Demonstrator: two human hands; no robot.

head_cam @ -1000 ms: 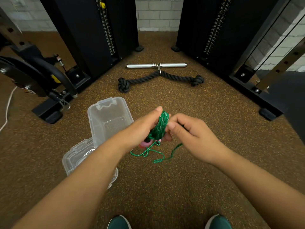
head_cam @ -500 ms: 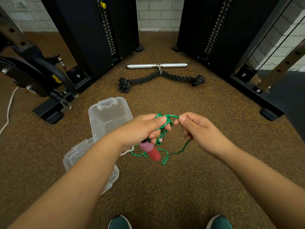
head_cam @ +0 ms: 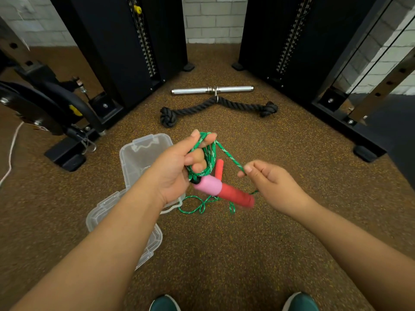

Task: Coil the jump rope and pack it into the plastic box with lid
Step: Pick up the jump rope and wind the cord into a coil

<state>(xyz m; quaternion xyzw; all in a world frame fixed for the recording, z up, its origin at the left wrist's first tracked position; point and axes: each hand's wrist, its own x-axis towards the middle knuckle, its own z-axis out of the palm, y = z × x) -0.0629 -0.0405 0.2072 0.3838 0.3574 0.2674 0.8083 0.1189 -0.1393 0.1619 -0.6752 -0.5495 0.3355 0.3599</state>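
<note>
Floor [head_cam: 258, 243]: brown speckled rubber, carries everything in view. Two black weight-stack towers [head_cam: 125, 46] stand at the far end, one either side of a white brick wall [head_cam: 213, 19].

Between the towers, on the floor: black tricep rope [head_cam: 215, 107], with a chrome bar handle [head_cam: 212, 90] just behind it.

Clear plastic box [head_cam: 143, 158] lies open on the floor, left of centre. Its clear lid [head_cam: 125, 230] lies just nearer the camera, partly hidden under the left forearm.

Left hand [head_cam: 175, 173]: raised above the box's right edge, grip clamped on several loops of the green jump rope [head_cam: 207, 153]; loops pass over the thumb and fingers. One pink-and-red handle [head_cam: 221, 190] hangs from this bundle, pointing down and right, blurred. A second red handle [head_cam: 219, 168] shows just behind the loops.

Right hand [head_cam: 269, 182]: grip pinched shut, thumb and forefinger on a single strand that runs taut up and left to the loops.

Loose rope tail lies tangled on the floor below the handles, beside the box.

Two dark green shoe tips [head_cam: 165, 303] at the bottom edge.
</note>
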